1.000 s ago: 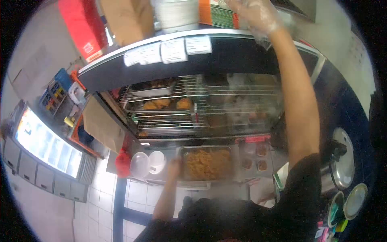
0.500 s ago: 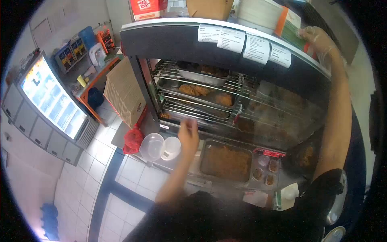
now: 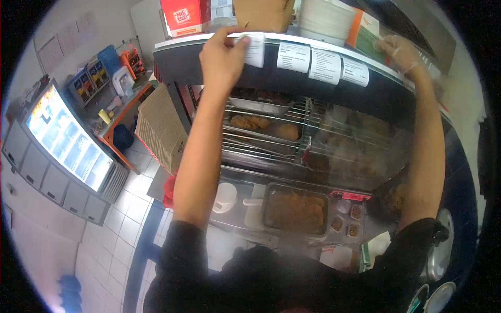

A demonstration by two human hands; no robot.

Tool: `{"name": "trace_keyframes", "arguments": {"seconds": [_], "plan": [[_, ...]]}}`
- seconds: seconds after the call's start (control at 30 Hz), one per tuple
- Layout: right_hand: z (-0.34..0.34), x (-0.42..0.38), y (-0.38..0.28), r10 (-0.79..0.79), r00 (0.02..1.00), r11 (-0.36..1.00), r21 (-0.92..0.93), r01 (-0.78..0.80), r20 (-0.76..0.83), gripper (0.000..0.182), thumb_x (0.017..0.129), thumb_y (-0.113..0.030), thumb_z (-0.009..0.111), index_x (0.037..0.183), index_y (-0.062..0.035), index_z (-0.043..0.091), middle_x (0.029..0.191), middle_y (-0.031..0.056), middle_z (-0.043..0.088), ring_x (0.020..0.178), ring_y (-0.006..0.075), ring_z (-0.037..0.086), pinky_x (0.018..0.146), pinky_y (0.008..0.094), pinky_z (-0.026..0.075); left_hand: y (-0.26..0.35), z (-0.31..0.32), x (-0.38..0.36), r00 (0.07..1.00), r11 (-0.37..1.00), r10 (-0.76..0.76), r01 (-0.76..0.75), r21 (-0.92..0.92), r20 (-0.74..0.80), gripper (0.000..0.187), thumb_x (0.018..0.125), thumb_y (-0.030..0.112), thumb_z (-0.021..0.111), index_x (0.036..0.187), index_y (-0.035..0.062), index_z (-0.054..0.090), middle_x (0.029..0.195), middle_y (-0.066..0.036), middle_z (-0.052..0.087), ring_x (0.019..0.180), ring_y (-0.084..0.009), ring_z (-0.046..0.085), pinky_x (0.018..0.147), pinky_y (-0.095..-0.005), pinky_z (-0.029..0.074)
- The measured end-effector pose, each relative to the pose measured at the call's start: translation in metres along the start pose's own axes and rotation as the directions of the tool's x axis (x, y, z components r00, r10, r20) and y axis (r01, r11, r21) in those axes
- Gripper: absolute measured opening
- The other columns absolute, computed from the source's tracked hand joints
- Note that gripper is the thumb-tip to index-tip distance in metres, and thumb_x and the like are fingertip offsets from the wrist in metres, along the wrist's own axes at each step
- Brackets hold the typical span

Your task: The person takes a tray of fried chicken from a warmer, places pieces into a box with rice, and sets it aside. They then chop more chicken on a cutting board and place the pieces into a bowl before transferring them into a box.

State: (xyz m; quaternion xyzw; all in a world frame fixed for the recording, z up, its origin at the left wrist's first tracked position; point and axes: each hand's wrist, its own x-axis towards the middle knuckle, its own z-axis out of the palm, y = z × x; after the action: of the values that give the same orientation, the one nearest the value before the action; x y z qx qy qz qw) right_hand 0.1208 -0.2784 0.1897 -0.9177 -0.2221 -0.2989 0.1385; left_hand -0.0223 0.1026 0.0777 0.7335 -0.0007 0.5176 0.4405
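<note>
My left hand [image 3: 224, 56] is raised to the top edge of the warming cabinet [image 3: 182, 57], its fingers pinching the leftmost paper slip [image 3: 254, 51]. Three more printed slips hang along the edge, among them a middle one [image 3: 324, 66]. My right hand [image 3: 402, 53], in a clear plastic glove, rests at the top right edge beside a green and orange packet [image 3: 368, 35]; its fingers are blurred, and whether they hold it is unclear. Inside the cabinet, fried pieces [image 3: 250, 122] lie in a tray on wire racks.
Below the cabinet, a tray of brown food [image 3: 296, 209] stands near small sauce cups [image 3: 353, 229] and a white lidded tub [image 3: 225, 197]. On top are a red box [image 3: 185, 16], a brown carton [image 3: 262, 14] and stacked white containers [image 3: 324, 20]. A lit fridge [image 3: 70, 138] stands left.
My left hand has risen from in front of the racks to the leftmost slip, which now sits slightly lower and left. My right hand stays near the packet.
</note>
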Motion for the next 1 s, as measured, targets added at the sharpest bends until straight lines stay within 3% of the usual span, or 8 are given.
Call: {"name": "trace_keyframes", "arguments": {"seconds": [0.07,0.17,0.27,0.4,0.5,0.67,0.8,1.0], "plan": [[0.000,0.001,0.004,-0.026,0.999,0.999,-0.032,0.026,-0.023,0.041,0.092,-0.039,0.061,0.094,0.0000,0.070,0.073,0.0136,0.066,0.064,0.0218,0.061,0.069,0.0377,0.048,-0.014,-0.004,0.003,0.996,0.994,0.085,-0.087,0.070,0.036,0.027,0.083,0.025,0.073,0.108,0.0155,0.073,0.079,-0.011,0.067,0.074,-0.0235,0.065,0.072,-0.0351,0.051],[0.002,0.001,0.003,-0.023,1.000,0.999,-0.027,0.022,-0.020,0.042,0.092,-0.040,0.060,0.094,0.0006,0.070,0.072,0.0141,0.066,0.064,0.0227,0.062,0.069,0.0380,0.048,-0.018,-0.004,-0.011,0.801,0.734,0.579,-0.430,0.526,-0.154,0.025,0.084,0.019,0.069,0.108,0.0114,0.072,0.081,-0.010,0.062,0.074,-0.0249,0.060,0.073,-0.0357,0.049],[0.010,0.012,0.016,-0.039,0.998,0.999,0.015,0.039,0.042,0.042,0.093,-0.041,0.060,0.094,-0.0001,0.070,0.075,0.0142,0.066,0.064,0.0231,0.062,0.068,0.0381,0.048,-0.007,0.005,-0.051,0.890,0.934,0.356,-0.352,0.068,-0.284,0.018,0.085,0.014,0.068,0.101,0.0042,0.070,0.083,-0.010,0.065,0.072,-0.0218,0.061,0.069,-0.0328,0.050],[0.011,0.016,0.021,0.001,1.000,1.000,0.026,-0.001,0.017,0.040,0.093,-0.040,0.060,0.097,-0.0006,0.069,0.074,0.0091,0.067,0.065,0.0218,0.061,0.067,0.0390,0.047,0.008,0.023,-0.070,0.995,0.948,0.064,-0.038,-0.317,0.072,0.024,0.088,0.013,0.069,0.104,-0.0016,0.060,0.090,-0.013,0.069,0.062,-0.0143,0.067,0.059,-0.0266,0.052],[0.003,0.013,0.016,0.025,0.998,1.000,-0.010,-0.024,0.050,0.041,0.094,-0.040,0.061,0.097,-0.0006,0.069,0.080,0.0037,0.063,0.074,0.0131,0.053,0.072,0.0293,0.043,0.012,0.034,-0.063,0.992,0.925,0.027,0.021,-0.378,0.121,0.032,0.086,0.014,0.071,0.107,-0.0031,0.054,0.083,-0.014,0.070,0.057,-0.0152,0.067,0.054,-0.0261,0.051],[-0.035,-0.042,-0.069,0.221,0.970,0.971,-0.111,-0.210,0.104,0.047,0.087,-0.043,0.060,0.110,-0.0034,0.069,0.111,0.0205,0.068,0.087,0.0328,0.068,0.081,0.0440,0.053,0.021,0.027,-0.058,0.987,0.944,-0.067,0.112,-0.312,0.149,0.034,0.084,0.015,0.073,0.102,-0.0041,0.052,0.071,-0.011,0.069,0.051,-0.0129,0.062,0.047,-0.0256,0.048],[-0.033,-0.018,-0.047,0.228,0.968,0.936,-0.296,-0.189,0.101,0.033,0.088,-0.029,0.060,0.106,-0.0023,0.070,0.101,0.0160,0.070,0.080,0.0274,0.068,0.074,0.0407,0.054,0.021,0.025,-0.057,0.991,0.965,-0.060,0.089,-0.246,0.124,0.035,0.083,0.016,0.074,0.101,-0.0046,0.052,0.070,-0.012,0.069,0.050,-0.0124,0.061,0.046,-0.0259,0.048],[-0.017,-0.010,-0.021,0.175,0.981,0.969,0.162,-0.187,0.087,0.042,0.095,-0.037,0.056,0.112,-0.0001,0.065,0.094,0.0083,0.066,0.072,0.0167,0.058,0.071,0.0334,0.048,0.031,0.022,-0.059,0.990,0.989,-0.055,0.071,-0.126,0.132,0.030,0.084,0.021,0.073,0.095,-0.0019,0.058,0.071,-0.012,0.070,0.054,-0.0191,0.066,0.051,-0.0315,0.051]]}}
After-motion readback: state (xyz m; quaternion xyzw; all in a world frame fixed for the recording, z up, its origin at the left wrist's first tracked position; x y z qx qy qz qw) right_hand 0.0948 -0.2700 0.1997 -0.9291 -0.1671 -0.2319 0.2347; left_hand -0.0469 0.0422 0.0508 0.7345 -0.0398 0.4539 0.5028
